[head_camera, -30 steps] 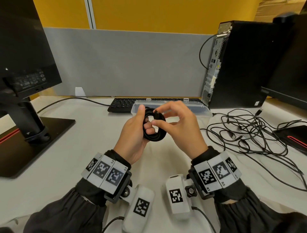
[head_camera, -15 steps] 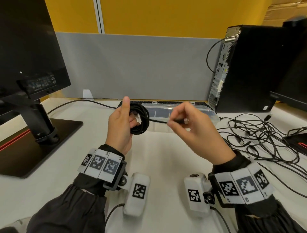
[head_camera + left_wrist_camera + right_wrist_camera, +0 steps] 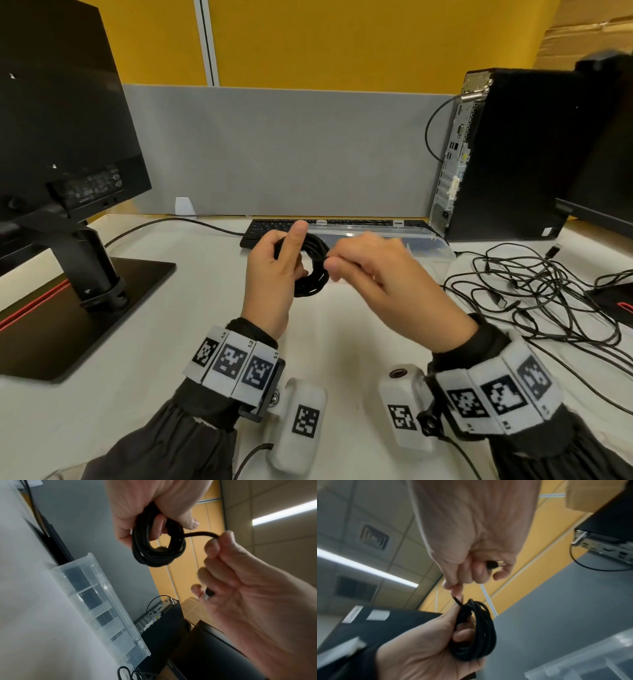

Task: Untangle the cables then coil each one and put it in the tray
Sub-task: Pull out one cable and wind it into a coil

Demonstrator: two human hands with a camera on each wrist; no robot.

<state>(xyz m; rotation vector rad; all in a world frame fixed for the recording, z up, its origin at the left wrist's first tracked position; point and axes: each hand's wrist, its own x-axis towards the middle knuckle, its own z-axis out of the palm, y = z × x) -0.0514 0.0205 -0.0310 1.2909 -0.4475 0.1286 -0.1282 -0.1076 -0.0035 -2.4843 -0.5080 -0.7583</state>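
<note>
The left hand [image 3: 274, 274] grips a coil of thick black cable [image 3: 310, 270] above the white tabletop [image 3: 171, 342], its fingers [image 3: 188, 520] curled through the loops and the thumb upright against the front. The right hand [image 3: 380, 274] pinches the cable's free tail just beside the coil; in the wrist views the metal-tipped black plug [image 3: 208, 595] pokes out of that curled fist, so the short end runs through the right fingers [image 3: 453, 588] to the bundle.

Half a second ago the right hand was drawn well off to the right with the tail stretched taut between the two hands; now it has come back in against the coil, and the stretch of free cable is much shorter. A second ago both hands were together on the coil, so this reads as one pull-and-wrap stroke: probably the tail is being wound around or tucked through the loops to bind them. The view has also swung, with the coil sitting closer to the keyboard edge.

That puts this cable near finished. What remains, I judge, is securing the plug end and setting the coil into the clear plastic compartment tray [image 3: 431, 240] just behind the hands. The loose tangle of thin black cables [image 3: 534, 291] on the right lies untouched.
</note>
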